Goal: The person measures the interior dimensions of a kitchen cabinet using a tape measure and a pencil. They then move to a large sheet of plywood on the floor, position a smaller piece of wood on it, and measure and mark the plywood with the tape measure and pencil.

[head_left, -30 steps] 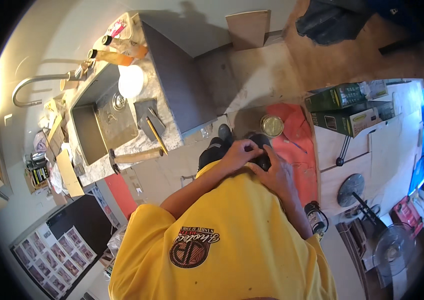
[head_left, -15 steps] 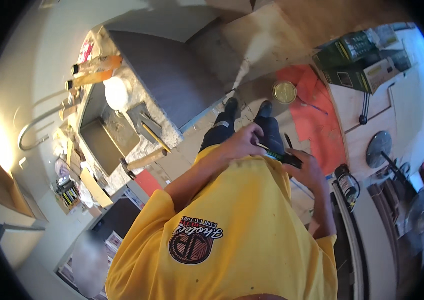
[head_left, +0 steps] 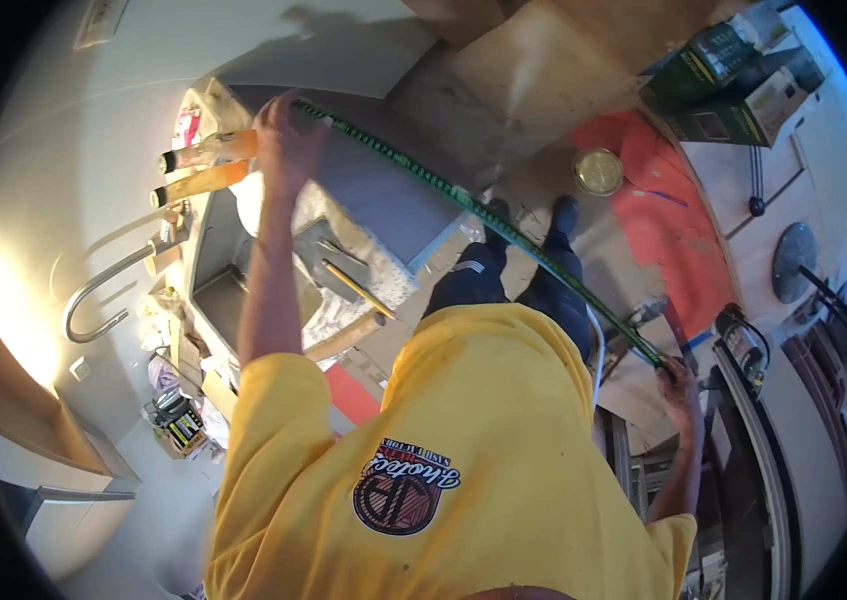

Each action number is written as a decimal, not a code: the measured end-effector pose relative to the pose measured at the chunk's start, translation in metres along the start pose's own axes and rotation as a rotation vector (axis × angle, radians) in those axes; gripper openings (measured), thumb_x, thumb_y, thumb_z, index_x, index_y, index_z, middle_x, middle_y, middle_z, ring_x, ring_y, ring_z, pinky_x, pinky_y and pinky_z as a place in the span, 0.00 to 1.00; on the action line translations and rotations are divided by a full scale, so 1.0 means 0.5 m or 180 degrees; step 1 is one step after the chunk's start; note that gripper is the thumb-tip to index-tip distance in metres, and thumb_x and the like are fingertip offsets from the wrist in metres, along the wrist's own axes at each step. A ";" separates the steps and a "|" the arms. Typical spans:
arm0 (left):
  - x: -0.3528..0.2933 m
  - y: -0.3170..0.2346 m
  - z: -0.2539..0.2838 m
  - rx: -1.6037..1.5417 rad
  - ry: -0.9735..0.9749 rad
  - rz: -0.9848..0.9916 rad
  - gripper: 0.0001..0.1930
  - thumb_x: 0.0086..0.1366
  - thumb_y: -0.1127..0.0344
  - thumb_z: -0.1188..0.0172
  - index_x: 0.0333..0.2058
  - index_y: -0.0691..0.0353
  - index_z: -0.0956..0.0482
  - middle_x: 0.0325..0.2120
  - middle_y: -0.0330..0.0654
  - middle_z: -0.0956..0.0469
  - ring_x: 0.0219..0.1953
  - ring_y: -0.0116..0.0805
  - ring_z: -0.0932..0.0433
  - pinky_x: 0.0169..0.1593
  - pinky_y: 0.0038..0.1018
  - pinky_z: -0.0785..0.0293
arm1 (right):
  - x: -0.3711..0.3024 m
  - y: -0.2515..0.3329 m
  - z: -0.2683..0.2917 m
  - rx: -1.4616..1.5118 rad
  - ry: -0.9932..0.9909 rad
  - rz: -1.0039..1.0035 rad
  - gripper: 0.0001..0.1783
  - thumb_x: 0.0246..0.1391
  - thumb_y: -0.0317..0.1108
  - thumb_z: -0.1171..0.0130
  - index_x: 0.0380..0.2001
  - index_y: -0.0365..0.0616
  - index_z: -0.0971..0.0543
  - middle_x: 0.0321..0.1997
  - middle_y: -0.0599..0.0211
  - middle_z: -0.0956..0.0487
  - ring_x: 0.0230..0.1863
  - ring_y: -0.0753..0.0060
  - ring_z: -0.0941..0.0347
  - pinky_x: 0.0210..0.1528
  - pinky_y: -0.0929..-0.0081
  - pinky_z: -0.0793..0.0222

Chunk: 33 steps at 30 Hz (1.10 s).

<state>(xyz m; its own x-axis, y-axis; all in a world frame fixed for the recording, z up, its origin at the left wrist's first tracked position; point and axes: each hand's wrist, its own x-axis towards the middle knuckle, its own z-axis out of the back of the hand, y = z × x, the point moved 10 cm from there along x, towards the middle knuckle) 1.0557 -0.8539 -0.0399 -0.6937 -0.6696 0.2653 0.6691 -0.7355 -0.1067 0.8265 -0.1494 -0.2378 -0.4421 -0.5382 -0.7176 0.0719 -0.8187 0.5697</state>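
A green tape measure [head_left: 499,225] is pulled out in a long slanting line in front of me. My left hand [head_left: 287,140], smeared by motion, grips its far end over the worktop corner beside two orange-filled bottles [head_left: 206,168]. Out to the right, my right hand [head_left: 681,392] is closed round the other end; the case is mostly hidden in it. Between the hands the blade runs above the dark grey panel [head_left: 364,150] and over my legs.
On the left is a sink [head_left: 219,310] with a curved tap [head_left: 94,275]; a pencil [head_left: 359,287] lies by it. A round tin [head_left: 599,172] stands by a red sheet [head_left: 659,220] on the floor. Green boxes [head_left: 734,85] sit at the far right.
My hands have moved from close together at my waist to far apart, left hand up and left, right hand out right. The tape is now drawn out between them.
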 end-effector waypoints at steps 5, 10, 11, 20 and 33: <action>-0.204 -0.153 0.042 -0.1434 0.0819 0.0937 0.23 0.56 0.66 0.32 0.50 0.62 0.25 0.46 0.49 0.22 0.49 0.44 0.22 0.56 0.37 0.30 | 0.101 0.176 -0.216 -0.0289 -0.0023 0.0234 0.16 0.56 0.34 0.45 0.46 0.40 0.21 0.35 0.51 0.20 0.38 0.56 0.23 0.43 0.64 0.29; -0.475 -0.305 0.046 -0.2259 0.3462 0.0649 0.20 0.63 0.62 0.39 0.51 0.64 0.25 0.47 0.51 0.22 0.50 0.49 0.23 0.54 0.37 0.28 | 0.175 0.312 -0.358 -0.0276 0.0126 0.0148 0.19 0.54 0.40 0.44 0.48 0.44 0.21 0.44 0.41 0.22 0.48 0.41 0.26 0.54 0.55 0.31; -0.536 -0.296 0.038 -0.2313 0.3762 0.0639 0.19 0.64 0.63 0.40 0.51 0.64 0.25 0.47 0.51 0.22 0.50 0.49 0.23 0.54 0.37 0.28 | 0.188 0.328 -0.381 -0.0286 0.0148 0.0119 0.19 0.54 0.41 0.44 0.48 0.45 0.21 0.44 0.41 0.21 0.48 0.40 0.26 0.54 0.55 0.31; -0.779 -0.052 -0.005 -0.1666 0.3874 0.2244 0.15 0.68 0.64 0.47 0.50 0.63 0.25 0.46 0.51 0.21 0.48 0.47 0.22 0.53 0.34 0.28 | 0.258 0.393 -0.487 -0.0145 0.0143 0.0359 0.17 0.54 0.41 0.45 0.44 0.45 0.20 0.37 0.40 0.21 0.45 0.40 0.25 0.51 0.53 0.31; -1.139 0.020 0.021 -0.1379 0.4246 0.2639 0.11 0.64 0.61 0.46 0.39 0.60 0.21 0.36 0.47 0.19 0.37 0.44 0.20 0.40 0.41 0.27 | 0.267 0.380 -0.537 0.0025 0.0438 0.0374 0.17 0.54 0.40 0.46 0.44 0.46 0.19 0.35 0.43 0.21 0.42 0.44 0.25 0.49 0.56 0.29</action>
<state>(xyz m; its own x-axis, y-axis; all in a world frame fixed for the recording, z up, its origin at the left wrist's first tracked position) 1.4602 -0.4792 -0.1822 -0.0816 -0.3146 -0.9457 0.9947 0.0337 -0.0971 1.0212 -0.4308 -0.3329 -0.3044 -0.6528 -0.6937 0.1087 -0.7473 0.6556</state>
